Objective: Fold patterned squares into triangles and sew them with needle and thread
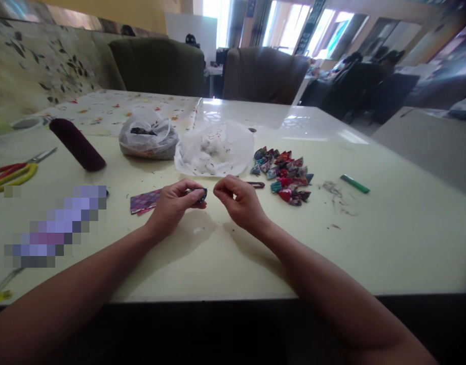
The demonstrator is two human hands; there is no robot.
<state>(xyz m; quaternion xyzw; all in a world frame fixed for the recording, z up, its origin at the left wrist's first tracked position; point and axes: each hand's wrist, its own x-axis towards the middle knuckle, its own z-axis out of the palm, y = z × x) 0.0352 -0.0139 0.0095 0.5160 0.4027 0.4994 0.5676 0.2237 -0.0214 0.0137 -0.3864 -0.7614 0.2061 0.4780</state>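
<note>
My left hand (174,204) is closed round a small dark patterned fabric piece (200,194), held just above the pale table (370,243). My right hand (238,199) is pinched shut a few centimetres to the right of it; a fine thread or needle seems to run between the two, too thin to be sure. A flat pink patterned cloth scrap (145,201) lies on the table left of my left hand. A pile of several small colourful fabric pieces (284,175) sits to the right, beyond my right hand.
Two plastic bags (148,138) (215,150) lie behind my hands. A maroon cylinder (77,144) and yellow-red scissors (14,172) are at the left, a green stick (355,183) and thread scraps (334,191) at the right. Chairs (264,75) stand past the far edge.
</note>
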